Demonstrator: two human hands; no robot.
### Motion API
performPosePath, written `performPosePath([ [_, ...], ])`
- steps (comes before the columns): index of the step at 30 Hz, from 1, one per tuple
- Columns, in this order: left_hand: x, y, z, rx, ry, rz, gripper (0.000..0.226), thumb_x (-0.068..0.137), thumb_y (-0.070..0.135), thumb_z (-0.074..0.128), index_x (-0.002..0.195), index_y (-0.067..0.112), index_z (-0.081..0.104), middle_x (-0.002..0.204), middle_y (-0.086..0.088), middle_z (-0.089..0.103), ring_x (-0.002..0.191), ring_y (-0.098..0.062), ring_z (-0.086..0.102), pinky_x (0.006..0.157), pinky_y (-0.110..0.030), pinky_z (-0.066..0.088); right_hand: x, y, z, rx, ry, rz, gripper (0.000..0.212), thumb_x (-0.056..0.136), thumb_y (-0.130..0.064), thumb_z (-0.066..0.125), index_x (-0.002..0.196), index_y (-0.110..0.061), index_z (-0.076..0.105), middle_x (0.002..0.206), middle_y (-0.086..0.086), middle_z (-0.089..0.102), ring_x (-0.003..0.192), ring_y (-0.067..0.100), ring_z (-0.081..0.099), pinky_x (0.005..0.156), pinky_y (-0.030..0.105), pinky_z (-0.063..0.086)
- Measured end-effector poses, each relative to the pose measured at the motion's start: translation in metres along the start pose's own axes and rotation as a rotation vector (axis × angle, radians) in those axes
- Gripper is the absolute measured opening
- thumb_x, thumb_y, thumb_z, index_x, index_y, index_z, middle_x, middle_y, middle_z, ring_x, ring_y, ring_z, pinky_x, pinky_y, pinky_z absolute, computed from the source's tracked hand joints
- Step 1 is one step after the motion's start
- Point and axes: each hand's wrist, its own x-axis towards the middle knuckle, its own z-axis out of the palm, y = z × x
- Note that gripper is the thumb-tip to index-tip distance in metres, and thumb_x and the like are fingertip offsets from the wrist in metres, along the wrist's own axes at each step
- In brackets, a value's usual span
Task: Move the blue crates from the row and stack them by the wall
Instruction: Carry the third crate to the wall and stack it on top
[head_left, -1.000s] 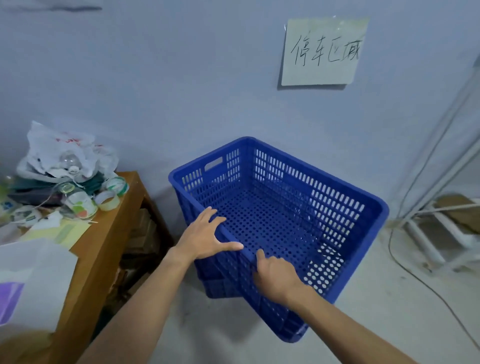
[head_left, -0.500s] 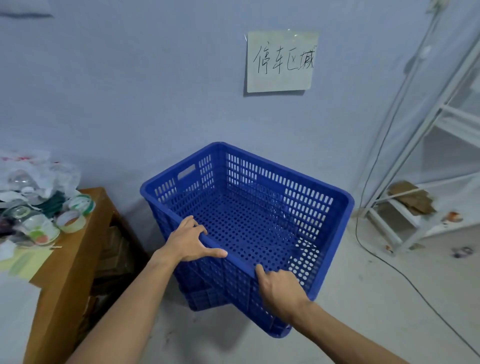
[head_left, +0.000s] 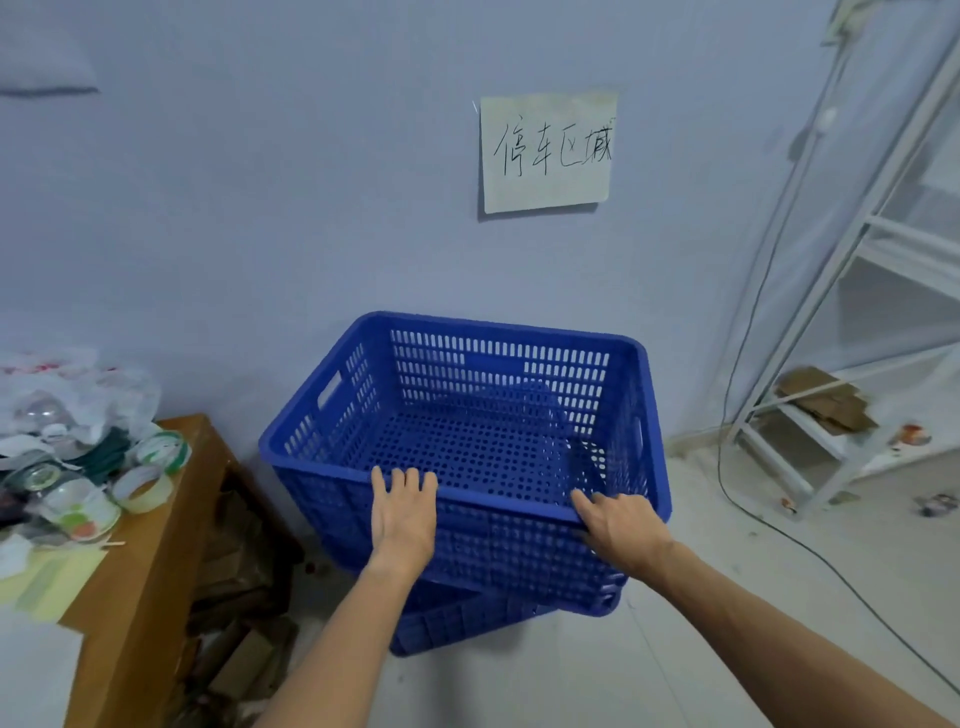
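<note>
An empty blue perforated crate (head_left: 493, 410) sits by the wall on top of another blue crate (head_left: 457, 623), whose lower edge shows beneath it. My left hand (head_left: 402, 514) lies flat against the top crate's near wall, fingers spread over the rim. My right hand (head_left: 621, 525) rests on the near rim toward the right corner, fingers draped over the edge. The top crate now faces me nearly square-on. Neither hand is closed around the crate.
A wooden table (head_left: 156, 561) at the left holds tape rolls (head_left: 145, 486), plastic bags and papers. A handwritten paper sign (head_left: 548, 153) hangs on the wall. A white metal rack (head_left: 852, 322) with cardboard stands at the right; a cable (head_left: 737, 499) runs across the floor.
The top crate has turned from a diagonal pose to nearly square with the wall. Both hands shifted from gripping the near rim to lying flat on it.
</note>
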Motion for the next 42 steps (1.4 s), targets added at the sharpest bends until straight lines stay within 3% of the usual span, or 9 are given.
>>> performPosePath([
  [2, 0.008, 0.003, -0.001, 0.022, 0.035, -0.005, 0.088, 0.084, 0.024, 0.073, 0.152, 0.014, 0.019, 0.149, -0.011, 0.033, 0.146, -0.036, 0.023, 0.121, -0.058, 0.008, 0.013, 0.010, 0.004, 0.006, -0.004, 0.046, 0.040, 0.099, -0.046, 0.043, 0.128, -0.018, 0.038, 0.106, 0.004, 0.065, 0.090, 0.029, 0.068, 0.071, 0.039, 0.052],
  [8, 0.050, -0.012, -0.001, -0.027, 0.026, -0.031, 0.076, 0.086, 0.015, 0.069, 0.149, 0.013, 0.026, 0.141, -0.009, 0.043, 0.134, -0.030, 0.039, 0.121, -0.048, 0.022, 0.055, 0.051, 0.013, -0.006, 0.000, 0.049, 0.041, 0.100, -0.044, 0.043, 0.132, -0.020, 0.039, 0.109, 0.004, 0.062, 0.090, 0.029, 0.067, 0.073, 0.041, 0.055],
  [14, 0.084, -0.041, -0.020, -0.004, -0.085, -0.089, 0.020, 0.091, 0.010, 0.056, 0.110, 0.017, 0.059, 0.101, -0.002, 0.066, 0.094, -0.020, 0.062, 0.082, -0.035, 0.053, 0.107, 0.083, 0.013, -0.021, 0.005, 0.038, 0.043, 0.100, -0.041, 0.046, 0.135, -0.019, 0.037, 0.114, 0.006, 0.059, 0.096, 0.030, 0.065, 0.078, 0.041, 0.050],
  [16, 0.094, -0.048, -0.018, -0.024, -0.095, -0.121, 0.020, 0.093, 0.010, 0.054, 0.110, 0.018, 0.060, 0.090, 0.000, 0.062, 0.085, -0.020, 0.062, 0.076, -0.034, 0.055, 0.126, 0.095, 0.013, -0.020, 0.013, 0.028, 0.040, 0.099, -0.037, 0.047, 0.134, -0.019, 0.037, 0.115, 0.007, 0.058, 0.099, 0.031, 0.064, 0.085, 0.041, 0.048],
  [18, 0.102, -0.050, -0.013, -0.046, -0.074, -0.117, 0.028, 0.095, 0.013, 0.052, 0.122, 0.018, 0.055, 0.093, 0.000, 0.060, 0.088, -0.020, 0.061, 0.073, -0.033, 0.050, 0.145, 0.106, 0.015, -0.022, 0.017, 0.022, 0.037, 0.098, -0.033, 0.050, 0.132, -0.020, 0.039, 0.114, 0.007, 0.058, 0.101, 0.031, 0.062, 0.090, 0.042, 0.046],
  [23, 0.107, -0.043, 0.002, -0.092, -0.034, -0.109, 0.046, 0.094, 0.022, 0.054, 0.137, 0.019, 0.040, 0.117, -0.002, 0.059, 0.108, -0.023, 0.058, 0.090, -0.036, 0.045, 0.168, 0.122, 0.022, -0.013, -0.031, 0.048, 0.038, 0.093, -0.023, 0.056, 0.127, -0.019, 0.042, 0.112, 0.008, 0.057, 0.102, 0.031, 0.060, 0.095, 0.045, 0.042],
  [29, 0.116, -0.041, 0.002, -0.164, -0.048, -0.144, 0.024, 0.090, 0.020, 0.056, 0.113, 0.023, 0.047, 0.104, 0.002, 0.057, 0.099, -0.021, 0.058, 0.089, -0.036, 0.044, 0.172, 0.128, 0.029, 0.053, 0.026, -0.014, 0.036, 0.088, -0.027, 0.060, 0.121, -0.017, 0.048, 0.108, 0.007, 0.059, 0.098, 0.031, 0.060, 0.091, 0.044, 0.042],
  [33, 0.119, -0.042, -0.003, -0.179, -0.054, -0.118, 0.010, 0.087, 0.017, 0.057, 0.093, 0.021, 0.051, 0.090, 0.004, 0.061, 0.087, -0.020, 0.062, 0.078, -0.034, 0.043, 0.171, 0.128, 0.024, 0.071, 0.019, -0.013, 0.029, 0.088, -0.030, 0.059, 0.113, -0.018, 0.050, 0.104, 0.005, 0.060, 0.094, 0.029, 0.061, 0.089, 0.042, 0.042],
  [42, 0.111, -0.043, 0.002, -0.249, 0.011, -0.079, 0.014, 0.082, 0.013, 0.060, 0.079, 0.022, 0.051, 0.077, 0.000, 0.061, 0.071, -0.022, 0.059, 0.065, -0.036, 0.052, 0.158, 0.127, 0.014, 0.016, 0.053, -0.033, 0.028, 0.088, -0.030, 0.059, 0.113, -0.017, 0.057, 0.105, 0.006, 0.059, 0.093, 0.028, 0.060, 0.088, 0.040, 0.038],
])
